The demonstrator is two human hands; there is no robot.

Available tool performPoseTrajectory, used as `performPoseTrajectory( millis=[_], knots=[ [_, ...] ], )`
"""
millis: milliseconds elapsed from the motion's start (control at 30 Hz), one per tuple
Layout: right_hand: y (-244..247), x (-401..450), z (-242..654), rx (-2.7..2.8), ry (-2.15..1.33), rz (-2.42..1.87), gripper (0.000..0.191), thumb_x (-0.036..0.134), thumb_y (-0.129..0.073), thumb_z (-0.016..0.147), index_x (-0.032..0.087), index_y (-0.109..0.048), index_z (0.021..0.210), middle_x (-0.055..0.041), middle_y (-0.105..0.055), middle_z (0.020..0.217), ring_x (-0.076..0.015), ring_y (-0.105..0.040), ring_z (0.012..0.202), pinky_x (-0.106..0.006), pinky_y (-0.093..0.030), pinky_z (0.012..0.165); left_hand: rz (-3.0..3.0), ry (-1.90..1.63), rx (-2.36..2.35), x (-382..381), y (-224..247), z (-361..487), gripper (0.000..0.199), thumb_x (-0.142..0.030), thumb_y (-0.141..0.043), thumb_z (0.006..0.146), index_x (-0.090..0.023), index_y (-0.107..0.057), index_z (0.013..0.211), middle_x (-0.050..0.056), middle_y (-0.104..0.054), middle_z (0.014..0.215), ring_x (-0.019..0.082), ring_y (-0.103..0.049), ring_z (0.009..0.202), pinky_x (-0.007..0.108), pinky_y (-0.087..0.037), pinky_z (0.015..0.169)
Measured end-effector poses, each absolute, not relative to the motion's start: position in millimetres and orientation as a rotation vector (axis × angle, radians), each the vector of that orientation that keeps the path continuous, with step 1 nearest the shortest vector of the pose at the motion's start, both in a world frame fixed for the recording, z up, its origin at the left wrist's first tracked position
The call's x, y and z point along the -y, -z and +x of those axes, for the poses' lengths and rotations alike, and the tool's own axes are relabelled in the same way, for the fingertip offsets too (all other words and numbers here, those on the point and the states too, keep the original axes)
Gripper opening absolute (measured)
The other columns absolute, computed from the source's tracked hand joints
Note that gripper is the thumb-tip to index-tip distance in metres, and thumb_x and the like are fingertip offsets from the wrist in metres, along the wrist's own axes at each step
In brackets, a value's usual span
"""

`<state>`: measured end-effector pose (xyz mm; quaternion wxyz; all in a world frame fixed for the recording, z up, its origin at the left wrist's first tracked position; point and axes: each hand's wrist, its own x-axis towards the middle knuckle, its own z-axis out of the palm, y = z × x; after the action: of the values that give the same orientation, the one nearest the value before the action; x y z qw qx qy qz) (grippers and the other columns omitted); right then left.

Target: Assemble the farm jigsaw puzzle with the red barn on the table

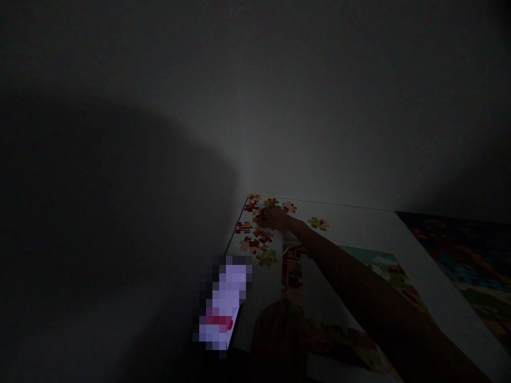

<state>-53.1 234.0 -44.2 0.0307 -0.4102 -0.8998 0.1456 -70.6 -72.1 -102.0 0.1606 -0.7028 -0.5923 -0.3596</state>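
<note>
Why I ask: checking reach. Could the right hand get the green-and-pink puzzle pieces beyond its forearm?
Probably yes: only white tabletop shows between the right hand and those puzzle pieces.

A white bench, dimly lit, carries loose puzzle pieces clustered toward its far left corner. Two touching pieces lie apart, to the right of that cluster. Nearer, a part-built puzzle makes a border around a pale middle, a red barn at its upper left. Farther right lies a dark, colourful printed picture
</note>
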Motion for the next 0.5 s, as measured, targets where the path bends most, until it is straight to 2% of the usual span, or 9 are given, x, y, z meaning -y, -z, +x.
performPoseTrajectory(
  millis=[100,200,367,500],
  knots=[
    [47,-240,-57,2.801,-0.478,-1.257,0.047,0.043,-0.074,0.079,0.016,-0.066,0.117,-0.0147,-0.067,0.120,-0.0299,-0.058,0.118,-0.032,-0.047,0.091,-1.997,1.043,1.719,71,103,-70,0.035,-0.030,-0.037,0.099,-0.022,-0.067,0.116,0.008,-0.070,0.112,0.022,-0.063,0.103,0.037,-0.052,0.085],
    [46,-245,-58,2.807,-0.531,-1.273,0.046,0.040,-0.073,0.080,0.014,-0.065,0.116,-0.0163,-0.067,0.121,-0.0278,-0.062,0.111,-0.029,-0.049,0.085,-2.017,1.050,1.717,70,107,-68,0.033,-0.029,-0.040,0.098,-0.022,-0.066,0.117,0.007,-0.070,0.112,0.022,-0.062,0.103,0.037,-0.052,0.087],
    [43,-250,-60,2.815,-0.615,-1.306,0.051,0.037,-0.074,0.079,0.013,-0.061,0.122,-0.0147,-0.067,0.122,-0.0242,-0.065,0.107,-0.025,-0.050,0.078,-2.001,1.059,1.797,75,111,-67,0.031,-0.027,-0.047,0.096,-0.023,-0.065,0.121,0.007,-0.068,0.119,0.023,-0.061,0.110,0.038,-0.050,0.094],
    [39,-251,-66,2.800,-0.608,-1.379,0.055,0.034,-0.078,0.073,0.008,-0.062,0.119,-0.0192,-0.067,0.118,-0.0282,-0.066,0.103,-0.029,-0.052,0.078,-2.064,0.984,1.773,76,108,-70,0.033,-0.028,-0.048,0.096,-0.024,-0.063,0.124,0.006,-0.067,0.123,0.022,-0.060,0.112,0.035,-0.050,0.093]
  ],
)
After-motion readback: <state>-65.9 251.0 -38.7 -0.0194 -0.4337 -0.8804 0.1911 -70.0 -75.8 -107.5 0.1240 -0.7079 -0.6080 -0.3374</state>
